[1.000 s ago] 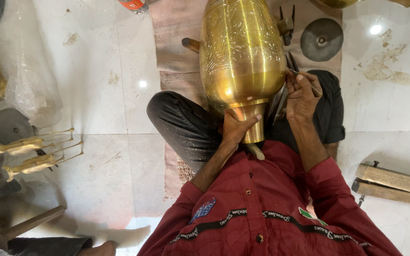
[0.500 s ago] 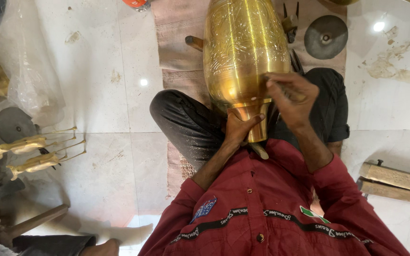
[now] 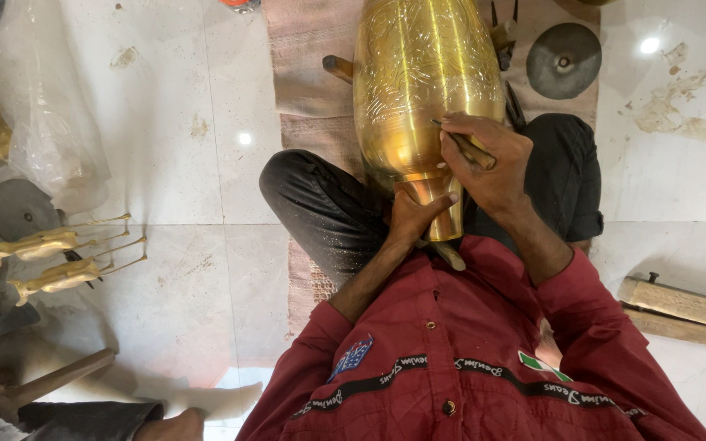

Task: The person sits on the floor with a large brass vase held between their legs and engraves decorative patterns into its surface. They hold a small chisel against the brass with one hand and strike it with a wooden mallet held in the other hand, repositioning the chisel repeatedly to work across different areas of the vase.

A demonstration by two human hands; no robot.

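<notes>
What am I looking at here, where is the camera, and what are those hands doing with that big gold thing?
The camera sits on a person's head and looks straight down, so you see their red shirt, crossed legs and both bare hands from above. They sit on a woven mat on a pale tiled floor. A large engraved brass vase lies across their lap. The left hand grips its narrow neck, and the right hand presses a thin wooden-handled tool against the brass. On the floor to the left lie two small brass animal figures, a plastic sheet and a hammer. A dark metal disc lies at the upper right, wooden blocks at the right. Another person's hand shows at the bottom edge.
</notes>
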